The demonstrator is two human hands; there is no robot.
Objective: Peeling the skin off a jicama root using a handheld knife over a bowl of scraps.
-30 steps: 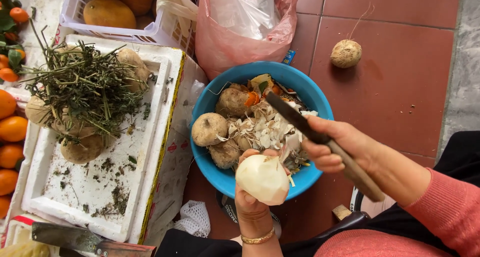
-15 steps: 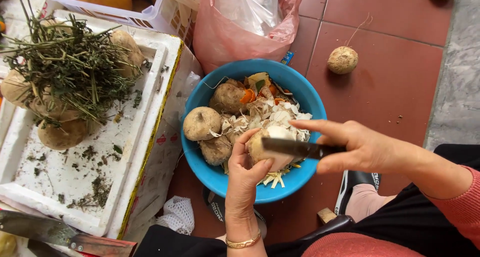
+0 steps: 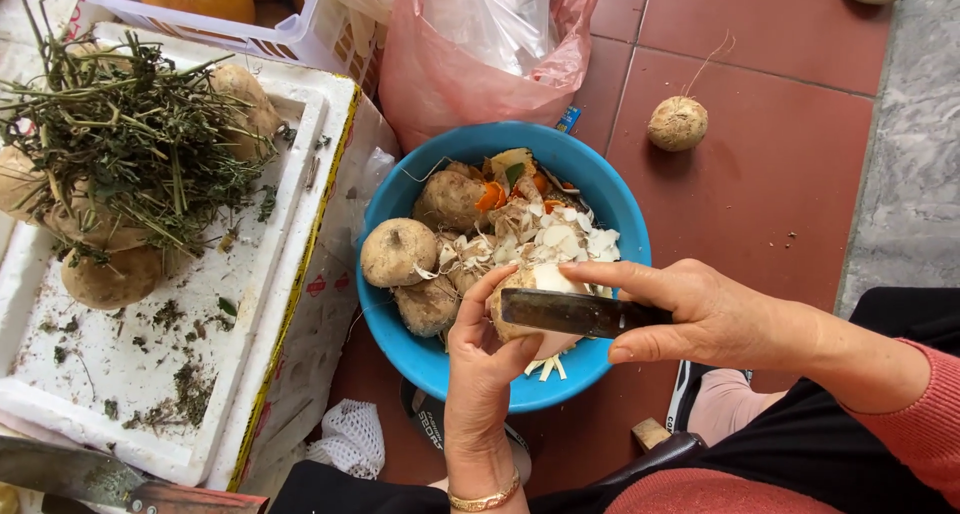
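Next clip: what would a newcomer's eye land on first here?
The bright blue bowl at centre, heaped with brown tubers and pale peelings. Just over its near rim, the left hand cups a half-peeled tuber while the right hand lays a dark knife across it. On the left, a white foam box holds a tangle of green stems.

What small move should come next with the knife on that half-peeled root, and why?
Probably draw the knife across the root toward the thumb, shaving another strip into the blue bowl. The right hand has the blade flat on it, the left hand cups it over the bowl, and brown skin remains on its lower side.
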